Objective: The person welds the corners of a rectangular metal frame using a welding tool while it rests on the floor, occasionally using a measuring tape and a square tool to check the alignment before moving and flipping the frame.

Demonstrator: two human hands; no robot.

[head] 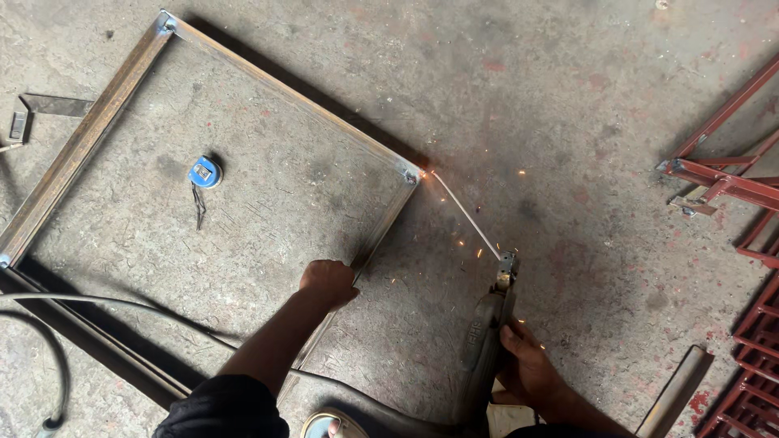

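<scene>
A square frame of rusty steel angle point(81, 142) lies flat on the concrete floor. My left hand point(329, 282) is closed on the frame's right bar, fist resting on it. My right hand point(527, 369) grips a dark welding electrode holder point(485, 341). Its thin rod point(464, 212) reaches up-left to the frame's right corner point(410, 174), where small orange sparks scatter over the floor.
A blue tape measure point(204, 173) with a dark strap lies inside the frame. A thick cable point(122, 307) runs along the lower left. Red-painted metal frames point(730, 182) stand at the right edge. A loose steel bar point(675, 391) lies at lower right, a flat steel piece point(55, 105) at far left.
</scene>
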